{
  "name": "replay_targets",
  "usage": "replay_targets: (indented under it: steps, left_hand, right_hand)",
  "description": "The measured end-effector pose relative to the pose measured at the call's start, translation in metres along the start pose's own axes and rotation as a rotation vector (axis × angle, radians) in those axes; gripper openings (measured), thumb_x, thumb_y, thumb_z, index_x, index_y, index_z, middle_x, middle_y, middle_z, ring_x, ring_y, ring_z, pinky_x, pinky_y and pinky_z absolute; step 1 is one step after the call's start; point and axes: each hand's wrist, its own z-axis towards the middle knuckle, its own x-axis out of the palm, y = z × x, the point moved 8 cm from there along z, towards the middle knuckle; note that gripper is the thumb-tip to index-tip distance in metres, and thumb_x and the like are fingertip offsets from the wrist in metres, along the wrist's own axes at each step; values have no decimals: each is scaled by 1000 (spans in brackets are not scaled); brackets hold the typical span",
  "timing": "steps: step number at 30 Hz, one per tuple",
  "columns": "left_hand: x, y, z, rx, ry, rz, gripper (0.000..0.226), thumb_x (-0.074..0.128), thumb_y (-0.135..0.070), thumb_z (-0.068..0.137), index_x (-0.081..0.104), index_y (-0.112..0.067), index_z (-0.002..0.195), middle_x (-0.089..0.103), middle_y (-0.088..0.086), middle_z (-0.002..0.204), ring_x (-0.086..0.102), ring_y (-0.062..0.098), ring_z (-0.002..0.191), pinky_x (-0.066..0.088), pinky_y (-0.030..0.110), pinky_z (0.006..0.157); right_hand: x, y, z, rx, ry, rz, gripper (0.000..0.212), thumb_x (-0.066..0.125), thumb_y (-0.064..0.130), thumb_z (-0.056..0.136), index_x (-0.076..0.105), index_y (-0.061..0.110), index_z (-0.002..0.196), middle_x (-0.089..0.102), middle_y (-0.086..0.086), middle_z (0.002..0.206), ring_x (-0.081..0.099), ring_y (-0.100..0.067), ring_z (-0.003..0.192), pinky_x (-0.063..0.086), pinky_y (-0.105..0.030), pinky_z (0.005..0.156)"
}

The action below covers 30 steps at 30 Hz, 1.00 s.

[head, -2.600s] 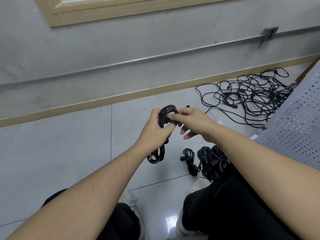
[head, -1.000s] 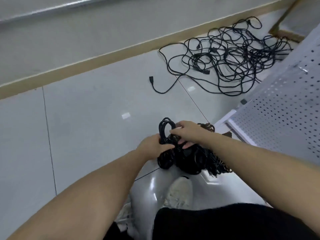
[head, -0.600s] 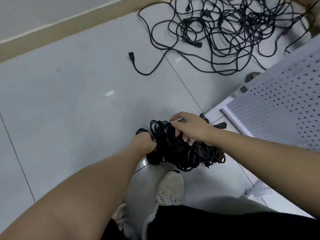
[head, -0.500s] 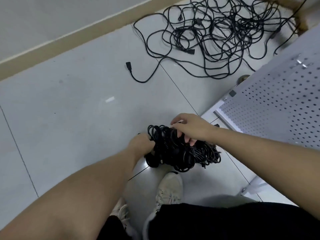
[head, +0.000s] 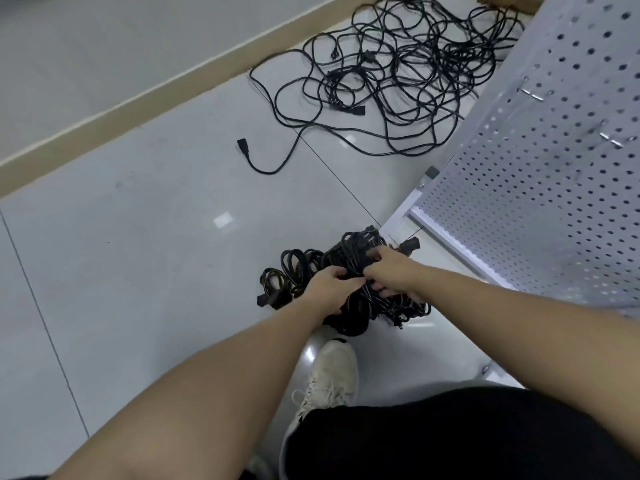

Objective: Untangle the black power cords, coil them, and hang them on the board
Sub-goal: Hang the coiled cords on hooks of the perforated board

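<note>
1. A heap of coiled black power cords (head: 349, 271) lies on the glossy pale grey tiled floor (head: 138, 254), just in front of a white lace-up shoe (head: 332, 372) and close beside the lower corner of the white perforated metal board (head: 540, 174).
2. The heap's long axis runs left to right across the view, from a small coil with a plug at its left end to looser strands at its right end. One black plug (head: 410, 244) sticks out at the upper right, pointing toward the board.
3. The left hand (head: 329, 289) rests on the middle of the heap, its fingers curled down into the coils and gripping them.
4. The right hand (head: 391, 268) is right beside it, the two nearly touching, fingers also curled into the cords and holding a bundle.
5. Well apart, farther along the floor, a loose tangle of black power cords (head: 398, 74) spreads in front of the beige skirting board (head: 138, 98). Its long axis also runs roughly left to right.
6. One strand trails out of the tangle toward the lower left and ends in a black connector (head: 243, 148), which points up and to the left.
7. Short silver metal hooks (head: 614, 142) stick out from the board; nothing hangs on those in view.
</note>
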Motion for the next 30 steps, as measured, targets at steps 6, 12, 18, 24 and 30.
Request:
replay_targets:
  steps: [6,12,18,24,30]
  left_hand:
    - [-12,-13,2,-5,-113,-101,24,80,-30,86,65,-19,101,69,0,89,66,16,79,59,34,76]
    - [-23,-67,-22,100,-109,-173,18,69,-15,85,60,-22,100,72,6,100,71,25,89,61,43,85]
    - [-27,-138,-94,316,0,-84,18,57,-3,94,54,-18,104,64,-5,82,62,2,64,49,19,61]
    - [-29,-196,-191,497,21,-90,54,53,7,88,48,-30,127,70,3,90,66,10,71,53,27,63]
    - [-3,-231,-278,677,55,-177,63,56,-5,68,63,-32,125,72,4,102,62,20,93,46,34,81]
  right_hand:
    - [-13,0,-3,-70,-40,147,34,53,7,87,47,28,112,69,-4,115,62,-19,101,52,-33,81]
    - [-47,34,-39,-237,-93,324,35,63,13,87,39,24,109,74,0,94,61,-18,75,49,-35,72]
    - [-96,85,-124,-390,-212,410,51,73,53,87,42,41,126,72,-4,100,68,-17,83,57,-39,74]
    - [-139,111,-230,-560,-313,385,41,76,50,87,66,24,117,67,-10,118,62,-12,92,58,-33,80]
    - [-157,118,-329,-674,-257,529,42,72,35,95,60,4,119,77,-14,104,77,-28,92,64,-44,80]
